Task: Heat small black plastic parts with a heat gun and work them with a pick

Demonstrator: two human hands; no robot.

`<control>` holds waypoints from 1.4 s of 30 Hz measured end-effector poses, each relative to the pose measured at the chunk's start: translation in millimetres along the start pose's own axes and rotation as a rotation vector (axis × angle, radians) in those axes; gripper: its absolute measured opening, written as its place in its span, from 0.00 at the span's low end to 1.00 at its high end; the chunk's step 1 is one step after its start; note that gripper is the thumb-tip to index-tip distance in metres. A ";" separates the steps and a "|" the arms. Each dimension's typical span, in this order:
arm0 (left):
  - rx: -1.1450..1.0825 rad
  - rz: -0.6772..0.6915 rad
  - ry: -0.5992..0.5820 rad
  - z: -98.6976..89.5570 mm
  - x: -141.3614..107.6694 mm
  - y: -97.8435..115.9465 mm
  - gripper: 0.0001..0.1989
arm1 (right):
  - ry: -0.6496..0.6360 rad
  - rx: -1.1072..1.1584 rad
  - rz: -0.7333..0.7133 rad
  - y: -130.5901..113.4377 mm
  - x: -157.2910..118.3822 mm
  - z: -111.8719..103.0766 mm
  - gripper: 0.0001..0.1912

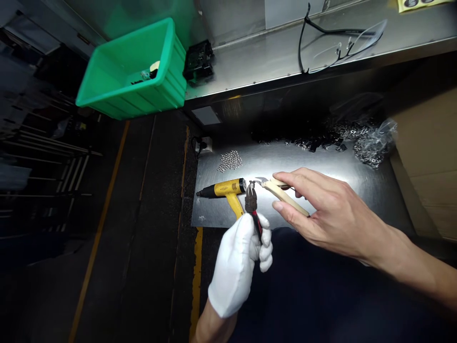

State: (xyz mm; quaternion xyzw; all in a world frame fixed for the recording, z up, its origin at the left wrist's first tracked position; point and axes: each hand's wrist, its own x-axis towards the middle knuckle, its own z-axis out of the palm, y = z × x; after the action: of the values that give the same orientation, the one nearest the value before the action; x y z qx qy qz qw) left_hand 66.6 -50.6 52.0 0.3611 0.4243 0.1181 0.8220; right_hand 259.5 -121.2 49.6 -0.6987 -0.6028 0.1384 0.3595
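Observation:
My left hand, in a white glove, is closed around dark pliers with red-and-black handles, jaws pointing up. A small dark part seems to sit at their tips, too small to name. In my bare right hand is a pair of cutters with cream handles, thumb and fingers on opposite grips. The cutters' jaws point left, close to the plier tips; whether they touch, I cannot tell. Just behind the pliers, on the metal table, lies a yellow heat gun with a black nozzle.
Small silvery parts lie grouped on the metal table. Behind are dark loose pieces and a clear bag of metal parts. A green bin, black object and glasses are on the raised shelf. Cardboard stands right.

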 end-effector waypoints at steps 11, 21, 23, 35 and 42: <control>-0.040 -0.050 -0.012 -0.4 -2.8 3.8 0.23 | -0.009 -0.128 -0.121 4.2 -1.4 -1.4 0.22; -0.145 -0.141 -0.090 -0.8 -3.9 7.2 0.24 | 0.008 -0.150 -0.173 10.1 -2.1 -1.5 0.22; -0.153 -0.151 -0.094 -1.4 -3.9 7.6 0.25 | 0.016 -0.148 -0.173 11.2 -2.0 -1.8 0.23; -0.131 -0.169 -0.109 -0.2 -1.6 11.9 0.24 | 0.028 -0.196 -0.213 15.7 -0.5 -3.8 0.22; -0.147 -0.179 -0.115 -2.1 1.7 12.2 0.24 | 0.031 -0.259 -0.257 18.5 2.6 -5.7 0.21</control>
State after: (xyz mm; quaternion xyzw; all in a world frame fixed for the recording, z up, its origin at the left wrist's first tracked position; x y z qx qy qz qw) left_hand 67.4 -40.1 58.6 0.2669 0.3971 0.0540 0.8765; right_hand 277.4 -120.9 41.9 -0.6583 -0.6944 0.0018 0.2906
